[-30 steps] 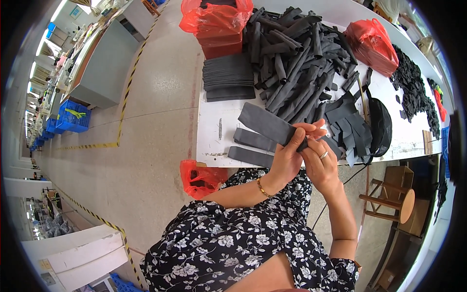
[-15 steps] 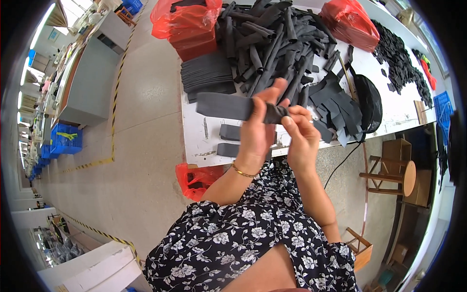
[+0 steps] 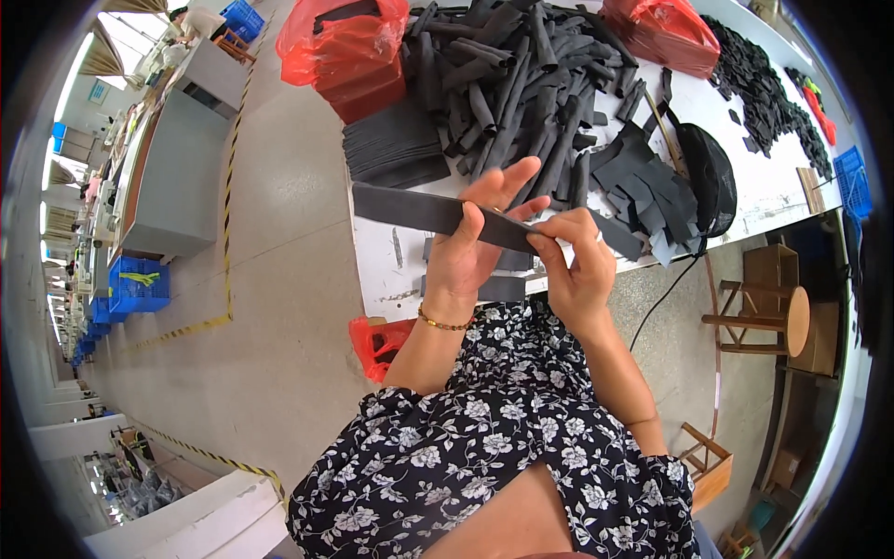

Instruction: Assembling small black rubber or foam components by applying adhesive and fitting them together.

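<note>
A long dark grey fabric strip (image 3: 400, 207) lies flat and slightly tilted across both my hands, above the near edge of the white table. My left hand (image 3: 458, 250) has its thumb on the strip's near side and its fingers behind, the fingertips spread past the far side. At the strip's right part, my right hand (image 3: 579, 265) pinches it between thumb and fingers. Below the hands, short grey strips (image 3: 503, 289) lie on the table, partly hidden by my left hand. A neat stack of flat grey strips (image 3: 391, 144) sits just beyond the held strip's left end.
Behind the hands rises a heap of loose, curled dark strips (image 3: 521, 93). Red plastic bags (image 3: 345, 56) stand at the back left and right. Flat grey pieces (image 3: 647, 186) and a black mesh-covered object (image 3: 705, 177) lie to the right. A wooden stool (image 3: 796, 321) stands right of the table.
The strip was bunched up at my right hand and now lies stretched flat. Its left end has shifted left, and my left hand has moved slightly left.
</note>
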The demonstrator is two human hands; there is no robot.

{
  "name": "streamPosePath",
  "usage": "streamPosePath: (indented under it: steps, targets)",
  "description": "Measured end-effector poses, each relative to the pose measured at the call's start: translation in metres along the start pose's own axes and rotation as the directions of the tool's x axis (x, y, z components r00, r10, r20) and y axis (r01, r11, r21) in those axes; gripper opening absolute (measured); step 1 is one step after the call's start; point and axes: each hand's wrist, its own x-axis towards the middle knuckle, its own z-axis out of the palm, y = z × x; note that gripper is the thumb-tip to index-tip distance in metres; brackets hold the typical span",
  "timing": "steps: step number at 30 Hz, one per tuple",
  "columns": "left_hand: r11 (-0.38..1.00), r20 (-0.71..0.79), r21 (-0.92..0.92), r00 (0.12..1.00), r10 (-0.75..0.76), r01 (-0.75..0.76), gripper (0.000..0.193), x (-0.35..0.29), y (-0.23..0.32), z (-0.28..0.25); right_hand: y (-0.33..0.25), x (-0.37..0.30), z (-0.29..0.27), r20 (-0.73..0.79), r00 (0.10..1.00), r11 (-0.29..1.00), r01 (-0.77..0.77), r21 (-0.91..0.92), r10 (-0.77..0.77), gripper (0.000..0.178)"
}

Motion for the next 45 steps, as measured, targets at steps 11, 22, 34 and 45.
streamPosePath:
  steps: [11, 22, 34, 45]
  targets:
    - [0.972, -0.376, -0.161, 0.921, 0.099, -0.17, 0.016, -0.02, -0.001, -0.029, 0.009, -0.01, -0.018, -0.103, 0.888, 0.797, -0.343, 0.497, 0.447, 0.011]
    - [0.996, -0.446, -0.011, 0.892, 0.075, -0.089, 0.016, -0.017, -0.007, -0.019, 0.01, -0.007, -0.006, -0.059, 0.93, 0.926, -0.353, 0.131, 0.363, 0.006]
    - [0.915, -0.835, 0.33, 0.525, 0.167, 0.234, 0.024, -0.072, 0.017, -0.051, 0.044, -0.037, 0.003, 0.138, 0.705, 0.693, -0.709, 0.131, 0.696, 0.019]
    - [0.156, -0.588, 0.79, 0.658, 0.47, 0.593, 0.019, -0.179, 0.009, -0.097, 0.06, -0.119, 0.033, 0.31, 0.647, 0.712, -0.566, -0.416, 0.696, 0.021]
